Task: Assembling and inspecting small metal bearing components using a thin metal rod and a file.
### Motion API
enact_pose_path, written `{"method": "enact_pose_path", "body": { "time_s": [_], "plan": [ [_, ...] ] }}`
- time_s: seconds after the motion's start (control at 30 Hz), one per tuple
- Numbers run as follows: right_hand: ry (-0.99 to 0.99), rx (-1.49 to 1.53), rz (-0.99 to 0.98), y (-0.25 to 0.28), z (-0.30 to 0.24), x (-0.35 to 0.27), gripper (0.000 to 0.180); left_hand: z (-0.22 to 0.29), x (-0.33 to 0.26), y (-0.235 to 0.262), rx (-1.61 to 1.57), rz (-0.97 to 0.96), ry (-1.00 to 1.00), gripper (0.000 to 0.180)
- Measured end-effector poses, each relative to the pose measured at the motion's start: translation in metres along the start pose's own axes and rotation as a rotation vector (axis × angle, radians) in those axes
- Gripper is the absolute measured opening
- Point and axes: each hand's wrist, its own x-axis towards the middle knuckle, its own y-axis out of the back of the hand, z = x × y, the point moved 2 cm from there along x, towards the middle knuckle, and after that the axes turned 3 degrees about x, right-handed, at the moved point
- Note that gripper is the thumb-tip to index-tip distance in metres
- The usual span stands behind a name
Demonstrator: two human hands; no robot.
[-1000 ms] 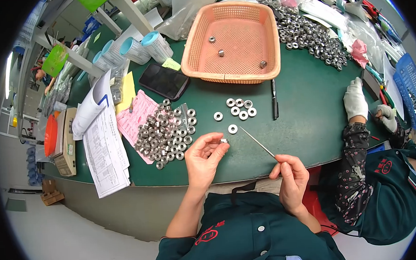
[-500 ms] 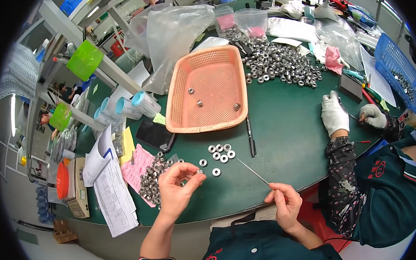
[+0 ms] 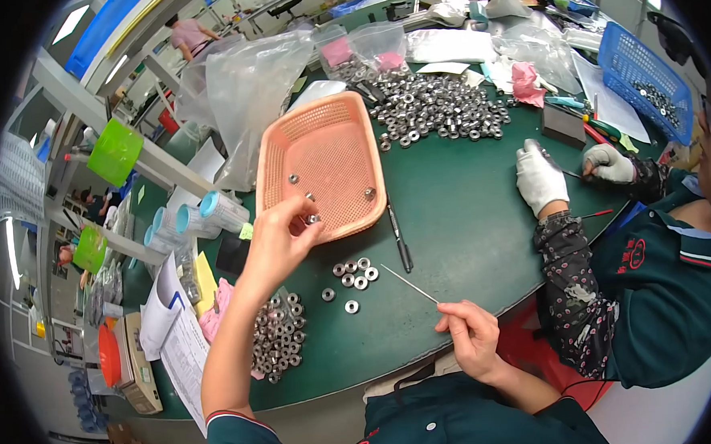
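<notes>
My left hand (image 3: pixel 280 235) reaches over the near left corner of an orange plastic basket (image 3: pixel 372 153). Its thumb and fingers pinch a small metal ring (image 3: pixel 313 219) just inside the rim. A few similar rings lie on the basket's mesh bottom. In my right hand (image 3: pixel 472 336), a thin metal rod (image 3: pixel 409 283) is held between thumb and fingers, its tip pointing up and left toward the table. Just beyond that tip sits a small group of loose rings (image 3: pixel 348 279). A denser pile of rings (image 3: pixel 280 342) lies below my left forearm, which partly covers the pink paper there.
A black pen (image 3: pixel 401 240) lies right of the basket. Behind it spreads a large heap of rings (image 3: pixel 438 105). At right, a co-worker's gloved hands (image 3: pixel 541 182) hold a tool. Papers (image 3: pixel 182 348), blue-rimmed cups (image 3: pixel 225 210) and a blue basket (image 3: pixel 645 78) stand around.
My left hand has moved up from beside the ring pile to the orange basket, carrying the ring. The right hand keeps the rod in much the same pose. The whole view has shifted.
</notes>
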Motion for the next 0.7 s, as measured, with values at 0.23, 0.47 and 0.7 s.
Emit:
{"method": "enact_pose_path", "body": {
  "time_s": [0.23, 0.47, 0.7],
  "plan": [
    [0.178, -0.209, 0.075, 0.004, 0.011, -0.005, 0.023, -0.056, 0.049, -0.034, 0.289, -0.405, -0.158, 0.016],
    [0.318, -0.243, 0.128, 0.004, 0.026, -0.009, 0.025, 0.012, 0.122, -0.040, 0.262, -0.124, -0.296, 0.009],
    [0.374, -0.283, 0.125, -0.001, 0.027, -0.010, 0.032, 0.031, 0.198, -0.139, 0.432, -0.221, -0.334, 0.017]
  ]
}}
